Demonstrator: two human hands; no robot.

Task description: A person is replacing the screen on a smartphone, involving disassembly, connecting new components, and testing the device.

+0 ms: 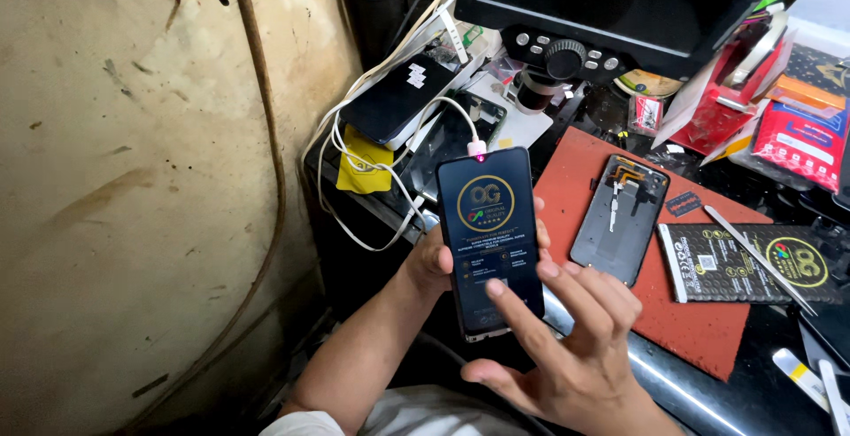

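The red mat (699, 321) lies on the counter (753, 401), right of the phone (490, 241). A monitor (620, 2) stands beyond the phone. The left hand (434, 263) grips the phone from behind, upright above the counter edge. The right hand (567, 347) is spread, its forefinger tip touching the phone's lower screen. A black box (753, 263) and an open phone frame (620, 219) lie on the mat. A white cable (443, 104) plugs into the phone's top.
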